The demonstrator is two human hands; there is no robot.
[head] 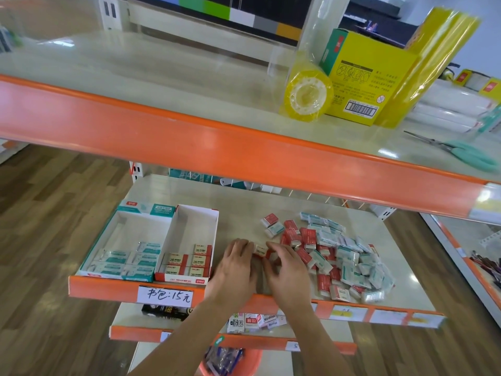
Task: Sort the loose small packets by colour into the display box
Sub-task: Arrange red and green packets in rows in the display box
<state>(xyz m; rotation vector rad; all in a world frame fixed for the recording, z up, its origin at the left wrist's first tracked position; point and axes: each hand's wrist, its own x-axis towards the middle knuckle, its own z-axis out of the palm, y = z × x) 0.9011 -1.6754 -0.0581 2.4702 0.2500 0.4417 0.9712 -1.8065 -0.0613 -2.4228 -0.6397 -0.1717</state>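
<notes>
Head view, the only one here, looks down past an orange-edged upper shelf (pixel 189 147) onto the middle shelf (pixel 244 207) where the sorting goes on. At the left stands the display box (pixel 119 229), split in two: the teal compartment (pixel 141 234) has a few teal packets (pixel 127 260) laid flat at its front, and the red compartment (pixel 195 229) beside it holds red packets (pixel 187 263) in neat rows near the front edge. Both are empty toward the back.

To the right lies the loose pile (pixel 339 256), red and teal packets all jumbled together (a good many left, so I judge the job is at an early stage). Between box and pile, the left hand (pixel 234 263) and right hand (pixel 288 267) are close together over a few packets. The fingers of both hands curl around a small cluster, with one pale-ended packet (pixel 260 250) showing between them; how firmly each hand holds it I cannot tell, since the right hand is blurred.

The step in hand looks like gathering red ones. Next they need squaring up and carrying left into the red compartment, set flush against the rows already there.
</notes>
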